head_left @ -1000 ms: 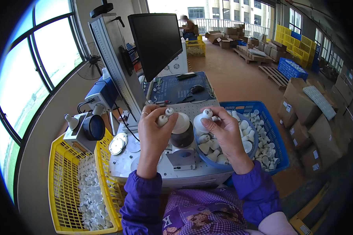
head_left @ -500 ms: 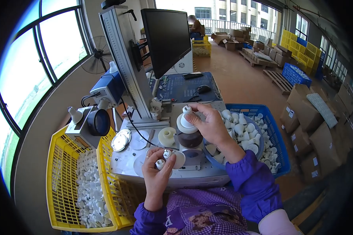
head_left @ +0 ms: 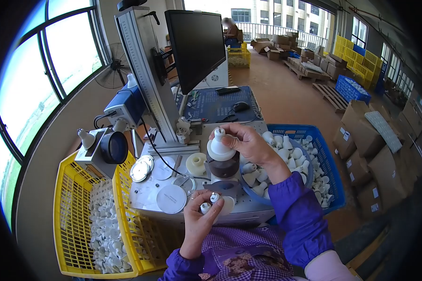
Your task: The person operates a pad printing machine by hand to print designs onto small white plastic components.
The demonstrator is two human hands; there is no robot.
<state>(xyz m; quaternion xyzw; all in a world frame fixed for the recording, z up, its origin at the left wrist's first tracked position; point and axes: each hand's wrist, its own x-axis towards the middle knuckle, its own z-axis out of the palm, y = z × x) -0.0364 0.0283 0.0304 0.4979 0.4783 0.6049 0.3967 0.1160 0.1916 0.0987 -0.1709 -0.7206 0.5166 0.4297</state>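
The right hand (head_left: 248,143) is reaching forward over the worktable, its fingers closed on a white lamp housing (head_left: 219,146) that is sitting upright on the dark fixture (head_left: 222,166). The left hand (head_left: 202,216) is hovering low at the table's near edge, palm up, pinching a second white housing (head_left: 216,203) with its two pins facing up. Compared with half a second ago, the left hand is sitting a little further right and nearer the body, and the right hand is staying on the fixture. Beside the right forearm, a blue bowl (head_left: 248,193) is holding more housings, inside a blue crate (head_left: 330,164). A yellow crate (head_left: 75,206) is standing to the left.
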